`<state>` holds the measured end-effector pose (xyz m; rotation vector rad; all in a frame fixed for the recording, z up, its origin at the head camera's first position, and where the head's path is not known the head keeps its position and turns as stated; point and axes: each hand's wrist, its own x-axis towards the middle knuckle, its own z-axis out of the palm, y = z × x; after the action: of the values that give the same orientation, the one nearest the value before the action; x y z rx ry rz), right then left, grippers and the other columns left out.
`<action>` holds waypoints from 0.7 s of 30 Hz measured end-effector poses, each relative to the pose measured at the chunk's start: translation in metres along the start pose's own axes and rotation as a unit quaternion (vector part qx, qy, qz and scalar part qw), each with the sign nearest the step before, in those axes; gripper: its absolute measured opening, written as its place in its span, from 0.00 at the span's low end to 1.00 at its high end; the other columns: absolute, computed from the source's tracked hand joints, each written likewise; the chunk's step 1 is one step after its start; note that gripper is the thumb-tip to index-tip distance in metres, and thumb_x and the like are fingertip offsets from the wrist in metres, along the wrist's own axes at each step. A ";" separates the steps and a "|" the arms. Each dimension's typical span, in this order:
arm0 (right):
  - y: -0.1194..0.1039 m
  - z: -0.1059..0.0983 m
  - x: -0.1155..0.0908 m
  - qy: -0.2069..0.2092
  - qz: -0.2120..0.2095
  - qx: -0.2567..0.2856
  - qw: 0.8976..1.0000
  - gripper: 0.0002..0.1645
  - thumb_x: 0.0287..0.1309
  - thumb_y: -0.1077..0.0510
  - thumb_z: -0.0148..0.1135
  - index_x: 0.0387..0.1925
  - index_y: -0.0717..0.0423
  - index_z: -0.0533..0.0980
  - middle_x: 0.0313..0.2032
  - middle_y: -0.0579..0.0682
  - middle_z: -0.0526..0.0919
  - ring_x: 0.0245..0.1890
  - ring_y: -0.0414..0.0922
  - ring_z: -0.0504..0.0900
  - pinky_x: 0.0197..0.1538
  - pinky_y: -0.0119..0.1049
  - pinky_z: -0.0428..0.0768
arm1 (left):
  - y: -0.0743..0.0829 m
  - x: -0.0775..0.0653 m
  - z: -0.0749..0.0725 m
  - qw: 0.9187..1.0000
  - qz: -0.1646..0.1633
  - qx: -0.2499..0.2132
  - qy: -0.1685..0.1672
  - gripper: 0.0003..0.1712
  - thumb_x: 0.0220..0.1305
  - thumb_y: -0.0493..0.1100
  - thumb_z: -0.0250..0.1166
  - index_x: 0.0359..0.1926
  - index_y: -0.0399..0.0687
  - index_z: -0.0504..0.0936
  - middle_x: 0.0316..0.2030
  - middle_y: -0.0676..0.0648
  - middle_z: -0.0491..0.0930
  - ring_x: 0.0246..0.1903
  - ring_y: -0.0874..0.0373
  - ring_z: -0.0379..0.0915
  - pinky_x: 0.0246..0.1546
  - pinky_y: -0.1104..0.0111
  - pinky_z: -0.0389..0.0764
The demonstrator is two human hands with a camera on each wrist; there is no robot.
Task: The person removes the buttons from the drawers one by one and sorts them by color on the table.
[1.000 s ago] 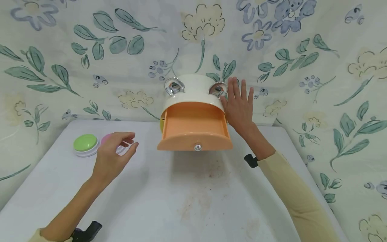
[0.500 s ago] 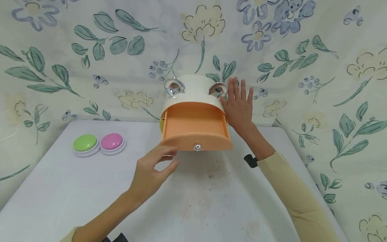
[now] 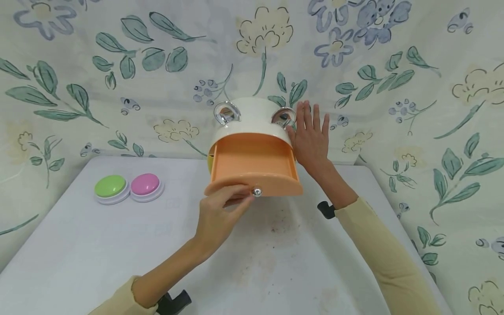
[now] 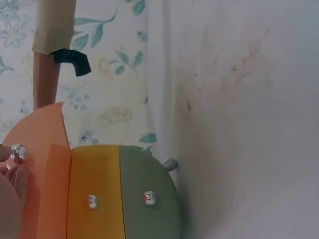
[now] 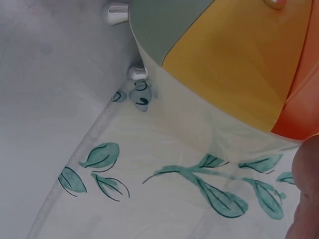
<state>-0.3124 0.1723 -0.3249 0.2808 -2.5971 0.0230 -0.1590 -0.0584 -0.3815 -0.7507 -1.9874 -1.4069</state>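
Your left hand (image 3: 215, 215) is at the knob (image 3: 257, 192) of the extended orange drawer (image 3: 253, 165), frame centre, whether pinching cannot be told; should your straight-fingered right hand (image 3: 312, 141) brace too lightly, the cabinet (image 3: 253, 114) could shift.

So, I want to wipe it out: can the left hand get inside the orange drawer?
Likely yes: the orange drawer stands pulled out, open above; the left hand, at the silver knob, would just have to go over the front.

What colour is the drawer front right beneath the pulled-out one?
Yellow. The middle drawer front shows best in the left wrist view, beside the orange drawer.
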 end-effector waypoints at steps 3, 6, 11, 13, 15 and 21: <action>0.000 0.000 0.000 0.003 -0.001 0.003 1.000 0.41 0.78 0.45 0.42 0.78 0.62 0.41 0.77 0.60 0.45 0.76 0.59 0.42 0.75 0.57 0.34 | 0.001 0.004 0.002 1.000 -0.007 0.000 0.006 0.13 0.54 0.31 0.75 0.42 0.37 0.87 0.38 0.47 0.87 0.37 0.55 0.85 0.41 0.71 0.84; 0.001 0.000 0.000 0.005 -0.003 0.004 1.000 0.41 0.78 0.45 0.41 0.78 0.62 0.41 0.77 0.60 0.45 0.76 0.59 0.42 0.75 0.58 0.36 | 0.001 0.008 0.003 1.000 -0.002 0.000 0.012 0.13 0.53 0.31 0.76 0.42 0.38 0.87 0.38 0.48 0.87 0.36 0.56 0.85 0.41 0.70 0.84; 0.001 -0.001 0.000 0.000 -0.002 0.005 1.000 0.41 0.78 0.45 0.40 0.78 0.62 0.41 0.77 0.60 0.45 0.76 0.59 0.41 0.75 0.57 0.34 | -0.003 0.014 0.007 0.999 0.021 0.014 0.024 0.16 0.50 0.29 0.77 0.42 0.37 0.87 0.38 0.47 0.87 0.36 0.56 0.85 0.41 0.68 0.85; 0.001 -0.001 0.000 -0.004 0.000 0.005 1.000 0.41 0.78 0.45 0.40 0.78 0.62 0.41 0.77 0.59 0.44 0.76 0.59 0.41 0.75 0.57 0.34 | -0.006 0.017 0.009 0.999 0.025 0.019 0.030 0.15 0.51 0.29 0.77 0.42 0.36 0.87 0.38 0.46 0.87 0.36 0.55 0.85 0.41 0.68 0.85; 0.000 -0.002 0.000 -0.008 0.001 0.004 1.000 0.41 0.79 0.45 0.39 0.78 0.61 0.40 0.78 0.59 0.44 0.77 0.58 0.41 0.74 0.57 0.33 | -0.008 0.021 0.010 0.999 0.023 0.025 0.033 0.15 0.51 0.30 0.77 0.42 0.36 0.87 0.38 0.46 0.87 0.36 0.55 0.85 0.41 0.68 0.85; 0.000 -0.002 0.000 -0.013 0.004 0.003 1.000 0.41 0.78 0.44 0.39 0.78 0.61 0.40 0.78 0.59 0.43 0.77 0.58 0.41 0.74 0.57 0.33 | -0.018 0.036 0.013 0.999 0.010 0.033 0.037 0.13 0.54 0.31 0.76 0.42 0.34 0.87 0.38 0.44 0.87 0.37 0.54 0.85 0.42 0.69 0.84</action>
<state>-0.3116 0.1724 -0.3228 0.2742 -2.6252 0.0302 -0.1981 -0.0475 -0.3703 -0.6772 -1.9539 -1.3314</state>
